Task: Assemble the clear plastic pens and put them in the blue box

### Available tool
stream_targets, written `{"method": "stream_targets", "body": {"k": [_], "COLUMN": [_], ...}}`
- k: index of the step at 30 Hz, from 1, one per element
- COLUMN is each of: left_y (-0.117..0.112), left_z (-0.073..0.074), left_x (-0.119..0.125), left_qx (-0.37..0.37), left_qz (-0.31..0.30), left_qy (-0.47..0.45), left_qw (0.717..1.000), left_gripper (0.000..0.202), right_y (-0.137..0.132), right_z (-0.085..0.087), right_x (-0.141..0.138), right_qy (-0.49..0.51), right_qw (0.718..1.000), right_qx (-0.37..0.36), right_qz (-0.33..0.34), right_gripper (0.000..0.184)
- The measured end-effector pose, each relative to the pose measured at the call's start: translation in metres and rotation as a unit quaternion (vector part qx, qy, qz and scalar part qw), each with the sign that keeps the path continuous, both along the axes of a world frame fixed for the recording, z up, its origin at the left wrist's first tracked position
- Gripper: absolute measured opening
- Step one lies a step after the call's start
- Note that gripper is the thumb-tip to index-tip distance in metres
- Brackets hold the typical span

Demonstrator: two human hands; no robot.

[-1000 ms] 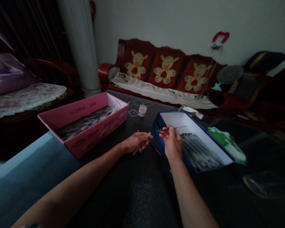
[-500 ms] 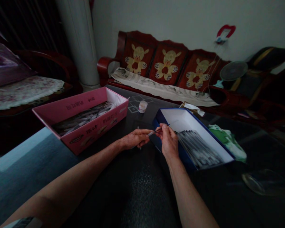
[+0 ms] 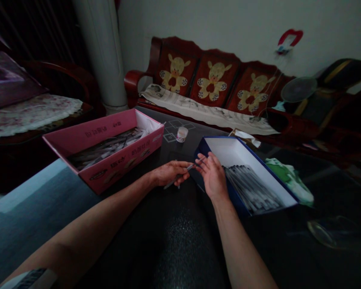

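My left hand (image 3: 172, 173) is closed round a thin, greyish see-through pen (image 3: 169, 184), which slants up to the right with its tip towards my other hand. Palm up and fingers spread, my right hand (image 3: 213, 174) is beside that tip; whether a fingertip touches it I cannot tell. Close by on the right, a blue box (image 3: 264, 168) with a white inside holds a neat row of similar pens (image 3: 252, 188). To the left stands a pink box (image 3: 123, 160) with many loose pens (image 3: 108, 148) lying jumbled in it.
Between the boxes, a small white tub (image 3: 182, 135) stands on the dark tabletop (image 3: 180, 241). A green and white plastic packet (image 3: 289, 180) lies right of the blue box, with a round glass-like object (image 3: 327, 233) nearer me. A wooden sofa (image 3: 213, 76) stands behind the table.
My right hand has let go of the pen's end and its fingers have spread. The pen now shows more of its length below my left hand.
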State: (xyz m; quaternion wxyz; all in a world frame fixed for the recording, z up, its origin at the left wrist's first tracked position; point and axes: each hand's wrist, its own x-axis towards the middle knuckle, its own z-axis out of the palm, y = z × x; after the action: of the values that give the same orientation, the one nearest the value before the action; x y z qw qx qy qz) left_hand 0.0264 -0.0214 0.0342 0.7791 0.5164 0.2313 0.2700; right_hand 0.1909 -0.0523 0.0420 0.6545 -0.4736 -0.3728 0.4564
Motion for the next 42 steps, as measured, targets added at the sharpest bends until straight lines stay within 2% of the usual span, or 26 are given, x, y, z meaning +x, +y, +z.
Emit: {"method": "stream_targets", "body": {"k": [3,6,9,12,15,17,19,22,24,27,30,36,39,41,42], "left_y": [0.001,0.001,0.003,0.007,0.012,0.014,0.015,0.011,0.006,-0.002,-0.008,-0.009,-0.009,-0.007,-0.007], "left_z": [-0.002,-0.002,0.000,0.004,0.005,0.004,0.003,0.003,0.007,0.015,0.019,0.016,0.013,0.013,0.014], "left_x": [0.001,0.001,-0.001,-0.003,-0.002,0.001,0.004,0.010,0.014,0.020,0.023,0.025,0.026,0.024,0.023], "left_qx": [-0.020,-0.051,-0.098,-0.149,-0.198,-0.223,-0.234,-0.244,-0.258,-0.271,-0.269,-0.271,-0.272,-0.263,-0.257], "left_qz": [0.003,0.006,0.028,0.094,0.183,0.233,0.263,0.273,0.272,0.269,0.265,0.254,0.241,0.247,0.249], "left_qy": [0.010,-0.016,-0.085,-0.164,-0.196,-0.199,-0.198,-0.182,-0.156,-0.132,-0.138,-0.104,-0.090,-0.094,-0.098], "left_qw": [1.000,0.999,0.991,0.971,0.943,0.925,0.915,0.913,0.914,0.915,0.916,0.923,0.927,0.928,0.929], "left_gripper": [0.038,0.036,0.033,0.032,0.028,0.027,0.026,0.024,0.023,0.022,0.022,0.010,0.015,0.015,0.014], "right_y": [0.001,-0.001,-0.004,-0.004,-0.003,-0.006,-0.011,-0.019,-0.022,-0.023,-0.021,-0.024,-0.024,-0.022,-0.021], "right_z": [0.006,0.005,-0.003,-0.014,-0.021,-0.019,-0.012,0.001,0.004,0.003,-0.001,-0.002,-0.002,0.000,0.001], "right_x": [0.007,0.004,-0.006,-0.017,-0.025,-0.029,-0.031,-0.034,-0.035,-0.035,-0.034,-0.034,-0.035,-0.034,-0.033], "right_qy": [0.006,-0.104,-0.203,-0.158,-0.095,-0.126,-0.226,-0.387,-0.457,-0.528,-0.569,-0.636,-0.633,-0.595,-0.559], "right_qw": [0.998,0.992,0.976,0.984,0.994,0.992,0.972,0.910,0.874,0.834,0.809,0.762,0.767,0.793,0.818], "right_qx": [0.020,0.031,0.050,0.009,-0.037,-0.015,0.049,0.142,0.164,0.163,0.149,0.120,0.109,0.127,0.139], "right_qz": [-0.063,-0.057,-0.059,-0.080,-0.036,-0.023,-0.040,-0.036,-0.017,-0.007,-0.012,-0.004,-0.001,-0.001,-0.002], "right_gripper": [0.037,0.028,0.026,0.028,0.031,0.029,0.022,0.017,0.020,0.023,0.023,0.023,0.020,0.017,0.014]}}
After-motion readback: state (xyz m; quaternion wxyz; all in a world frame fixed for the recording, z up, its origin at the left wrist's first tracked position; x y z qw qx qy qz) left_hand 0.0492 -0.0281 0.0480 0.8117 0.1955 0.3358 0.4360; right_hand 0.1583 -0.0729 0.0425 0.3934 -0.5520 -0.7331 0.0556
